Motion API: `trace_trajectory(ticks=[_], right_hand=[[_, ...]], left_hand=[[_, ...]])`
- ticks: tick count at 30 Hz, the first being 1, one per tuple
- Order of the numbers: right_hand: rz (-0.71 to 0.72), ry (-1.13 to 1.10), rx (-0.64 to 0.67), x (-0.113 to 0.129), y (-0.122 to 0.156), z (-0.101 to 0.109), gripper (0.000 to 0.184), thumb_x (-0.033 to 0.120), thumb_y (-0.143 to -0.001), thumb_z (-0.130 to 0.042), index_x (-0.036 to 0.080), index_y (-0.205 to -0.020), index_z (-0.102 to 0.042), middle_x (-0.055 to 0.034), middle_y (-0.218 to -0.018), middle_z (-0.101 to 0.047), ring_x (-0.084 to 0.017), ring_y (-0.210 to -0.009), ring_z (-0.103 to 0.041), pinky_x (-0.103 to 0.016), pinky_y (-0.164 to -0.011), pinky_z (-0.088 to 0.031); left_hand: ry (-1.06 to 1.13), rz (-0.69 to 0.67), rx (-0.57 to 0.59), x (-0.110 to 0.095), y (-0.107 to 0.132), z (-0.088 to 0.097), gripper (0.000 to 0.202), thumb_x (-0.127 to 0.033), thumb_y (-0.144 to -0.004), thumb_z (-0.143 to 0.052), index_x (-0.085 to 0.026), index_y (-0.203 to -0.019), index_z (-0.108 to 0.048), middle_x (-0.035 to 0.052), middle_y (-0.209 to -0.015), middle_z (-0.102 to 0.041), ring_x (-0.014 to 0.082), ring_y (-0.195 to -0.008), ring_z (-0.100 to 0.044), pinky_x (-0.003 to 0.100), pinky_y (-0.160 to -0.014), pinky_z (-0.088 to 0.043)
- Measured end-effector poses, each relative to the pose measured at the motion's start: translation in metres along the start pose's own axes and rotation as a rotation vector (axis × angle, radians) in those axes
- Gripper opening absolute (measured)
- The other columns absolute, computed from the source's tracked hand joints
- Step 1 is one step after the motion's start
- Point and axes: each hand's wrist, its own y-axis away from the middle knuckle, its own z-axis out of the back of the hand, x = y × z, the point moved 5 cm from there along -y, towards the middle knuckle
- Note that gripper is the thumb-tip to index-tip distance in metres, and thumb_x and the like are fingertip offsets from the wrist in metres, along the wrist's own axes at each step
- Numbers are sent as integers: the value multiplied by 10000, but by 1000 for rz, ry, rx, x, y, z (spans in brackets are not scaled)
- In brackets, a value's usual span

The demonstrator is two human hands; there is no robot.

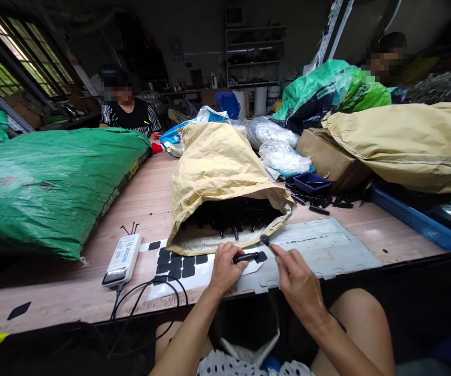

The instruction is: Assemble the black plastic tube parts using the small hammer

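My left hand (227,267) is closed round a short black tube-shaped piece (246,257), which points to the right just above the table's front edge. In my right hand (298,279), the fingers pinch a small dark piece with a rounded knob end (265,239); its kind is not clear. A tan woven sack (217,162) lies right beyond my hands, its mouth open toward me, with many black parts (235,230) inside. Below the sack lies a white sheet of black rounded-square stickers (175,265), close to my left hand. Under my right hand is a grey flat sheet (323,245).
A white power bank (122,260) with a black cable (147,284) lies at left, before a full green sack (53,188). Loose black parts (319,210), a purple tray (311,183), a cardboard box (331,156) and a blue basket (417,219) are at right. Two people sit beyond.
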Motion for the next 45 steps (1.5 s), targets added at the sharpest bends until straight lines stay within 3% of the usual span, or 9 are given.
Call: trace_trajectory(ticks=[5,8,11,14,20,35,39,41,45], right_hand=[[-250,169,-125,-55,-29,17,392,280,-996,-460,271,-1333,-661,-54,-977,-603,-176,-800,-570,-293,-652,-393],[-390,279,-88,-86,-42,12,404,226,-964,-469,258,-1305,-684,-64,-958,-566,-167,-735,-503,-305,-624,-331],[-431,373,-18,-99,-54,-2,403,202,-953,-471,258,-1275,-707,-77,-936,-541,-177,-748,-474,-314,-643,-310],[-374,445,8,-98,-64,-17,384,193,-955,-482,262,-1254,-712,-105,-965,-552,-208,-832,-473,-330,-674,-291],[-271,580,-69,-88,-70,-37,356,184,-964,-476,237,-1256,-672,-106,-982,-563,-221,-886,-456,-355,-705,-230],[-250,607,-69,-81,-71,-35,326,194,-947,-478,199,-1239,-624,-110,-992,-560,-232,-901,-469,-355,-722,-238],[-259,606,-59,-79,-71,-34,322,194,-949,-472,192,-1238,-614,-113,-1003,-564,-241,-916,-483,-358,-727,-245],[-258,599,-53,-79,-71,-34,321,197,-950,-472,190,-1240,-610,-116,-1014,-567,-247,-925,-488,-361,-728,-246],[-265,580,-44,-80,-72,-35,328,200,-955,-474,184,-1255,-605,-122,-1018,-567,-249,-928,-490,-359,-733,-246]], left_hand=[[26,-2,-34,2,1,1,165,-144,-764,-702,-219,-905,-741,40,-885,-621,242,-954,-529,384,-885,-445],[23,-4,-27,2,1,2,168,-145,-775,-680,-224,-909,-743,43,-883,-635,248,-958,-535,394,-891,-446],[0,-26,-21,-1,2,3,166,-138,-790,-651,-214,-914,-731,51,-908,-650,250,-973,-532,402,-911,-436],[-22,-33,-13,-4,2,4,135,-149,-814,-626,-206,-901,-711,58,-940,-650,253,-992,-526,404,-921,-428],[-50,-36,-3,-4,2,2,125,-175,-862,-602,-208,-921,-708,63,-958,-642,257,-1008,-512,403,-941,-414],[-124,-75,-4,0,-1,-2,232,-276,-993,-473,-214,-915,-683,60,-943,-645,244,-962,-521,396,-901,-416],[-102,-87,-6,-18,10,9,285,-318,-1022,-415,-213,-946,-669,73,-959,-661,250,-965,-539,411,-916,-423],[-19,-98,72,-34,30,11,303,-351,-1037,-390,-224,-1037,-665,78,-1001,-676,244,-989,-570,393,-924,-438],[106,-71,484,-46,92,-19,311,-440,-1023,-434,-278,-1099,-689,50,-987,-724,216,-930,-651,327,-867,-471]])
